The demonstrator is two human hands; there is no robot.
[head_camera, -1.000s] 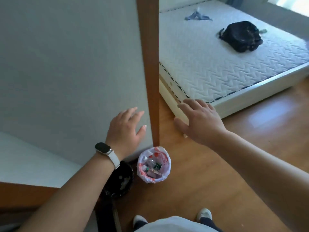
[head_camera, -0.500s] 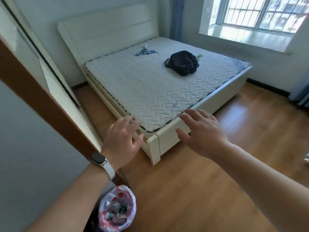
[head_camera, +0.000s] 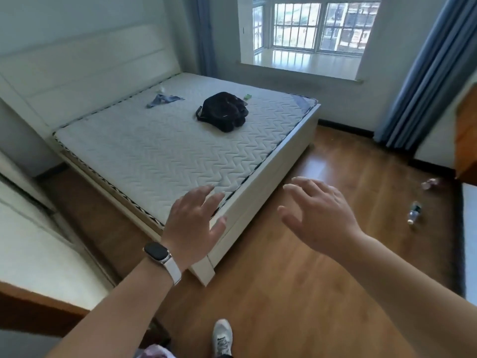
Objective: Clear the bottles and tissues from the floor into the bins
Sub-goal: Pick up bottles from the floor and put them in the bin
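A clear plastic bottle [head_camera: 413, 212] lies on the wooden floor at the far right. Beyond it, near the wall, lies a second, crumpled bottle [head_camera: 429, 183]. My left hand [head_camera: 195, 220], with a watch on its wrist, is held out open over the bed's near corner. My right hand [head_camera: 318, 215] is also open, fingers spread, above the floor and well left of the bottles. Both hands hold nothing. The top of a white bin liner [head_camera: 154, 352] shows at the bottom edge by my left arm.
A white bed [head_camera: 268, 202] with a bare mattress fills the middle; a black bag [head_camera: 223, 111] and a blue cloth [head_camera: 162, 99] lie on it. A wardrobe edge [head_camera: 38, 303] stands at left, blue curtains [head_camera: 418, 81] and wooden furniture [head_camera: 467, 140] at right. My shoe [head_camera: 222, 337] is below.
My view has swung up and to the right, from the bin by the wardrobe to the bed and the floor with the bottles. Both hands stay open and raised.
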